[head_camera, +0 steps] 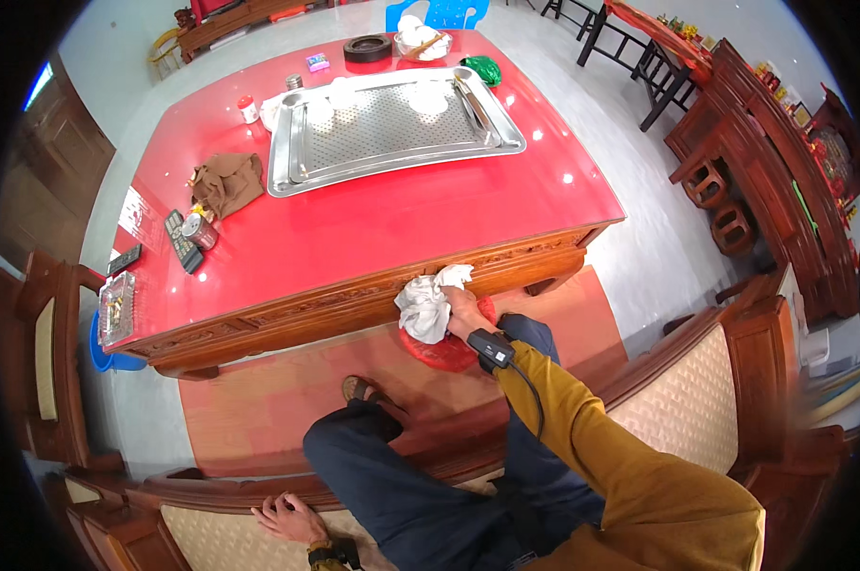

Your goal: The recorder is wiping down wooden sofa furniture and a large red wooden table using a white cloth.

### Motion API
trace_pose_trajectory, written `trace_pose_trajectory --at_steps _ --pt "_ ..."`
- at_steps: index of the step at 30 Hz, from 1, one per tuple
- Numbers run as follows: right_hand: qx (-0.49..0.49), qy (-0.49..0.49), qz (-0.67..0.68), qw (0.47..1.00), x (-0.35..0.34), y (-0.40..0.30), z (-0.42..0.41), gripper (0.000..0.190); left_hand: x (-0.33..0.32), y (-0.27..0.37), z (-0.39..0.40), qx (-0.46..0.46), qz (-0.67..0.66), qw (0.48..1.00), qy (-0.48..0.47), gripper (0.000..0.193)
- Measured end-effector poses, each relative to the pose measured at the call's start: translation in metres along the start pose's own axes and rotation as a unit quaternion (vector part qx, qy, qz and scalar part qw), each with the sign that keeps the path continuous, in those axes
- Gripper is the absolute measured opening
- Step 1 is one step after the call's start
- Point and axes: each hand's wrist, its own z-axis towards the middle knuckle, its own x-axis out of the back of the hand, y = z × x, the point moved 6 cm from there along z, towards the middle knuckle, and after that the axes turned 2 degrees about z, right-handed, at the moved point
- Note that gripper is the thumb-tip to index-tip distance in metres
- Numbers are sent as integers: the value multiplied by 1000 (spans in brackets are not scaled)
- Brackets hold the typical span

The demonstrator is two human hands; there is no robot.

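My right hand (461, 308) grips a crumpled white cloth (424, 307) beside the front edge of the red-topped wooden table (430, 214). Below the cloth is a round red plastic object (441, 355), partly hidden by the cloth and my arm; whether it is a stool or a basin I cannot tell. My left hand (291, 517) rests on the front of the cushioned wooden bench (223, 532), fingers loosely bent and holding nothing.
On the table are a perforated metal tea tray (380, 128), a brown cloth (227, 185), a can (199, 232), remote controls (182, 241), a clear plastic box (117, 310) and a glass bowl (423, 46). A blue bucket (116, 358) stands at the table's left end.
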Motion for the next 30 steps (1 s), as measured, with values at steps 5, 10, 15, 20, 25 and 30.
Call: trace_pose_trajectory --at_steps 5,10,15,20,25,30 --pt "-1 -94 54 994 -12 -16 -1 24 3 9 -1 -6 -27 999 19 28" --pt "-27 -157 40 986 -35 -20 -43 27 5 -5 -3 10 -36 999 12 27" --pt "13 -172 -10 985 -3 -54 -44 41 8 10 2 15 -65 998 4 27" --pt "-5 -92 -399 912 -25 -53 -100 72 10 -6 0 22 -67 997 20 23" --pt "-10 -81 -473 877 -25 -64 -83 68 7 3 1 16 -90 996 18 19" --pt "12 -183 -341 922 -20 -58 -33 60 15 7 1 27 -105 994 -12 23"
